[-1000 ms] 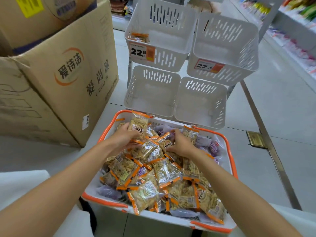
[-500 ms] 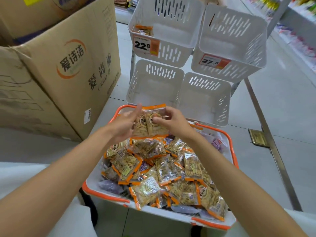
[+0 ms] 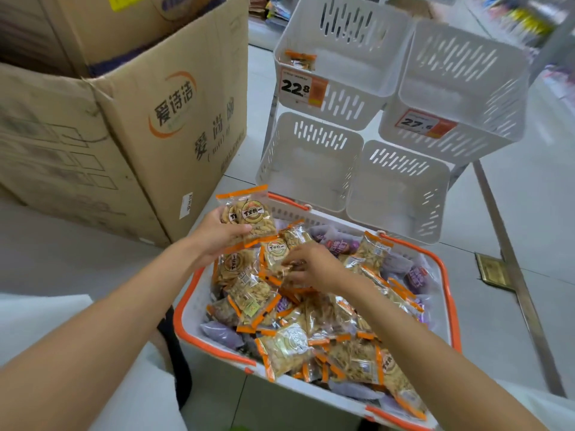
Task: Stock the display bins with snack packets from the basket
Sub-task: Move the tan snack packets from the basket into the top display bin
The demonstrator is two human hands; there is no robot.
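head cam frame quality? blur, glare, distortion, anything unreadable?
Head view: light even and soft, no hard shadows; motion blur smears the shelves top right and the cardboard box at left; the 22.8 price tag reads, the right-hand tag is smeared; slight sheen on the packet in the left hand; edges stretched by the wide lens.

Basket [image 3: 448, 293]: white, orange rim. Packets [image 3: 249, 213]: clear, orange-edged; some purple [image 3: 415, 276]. Bins [image 3: 311, 163]: white, slotted. Box [image 3: 174, 119]: brown, orange logo.
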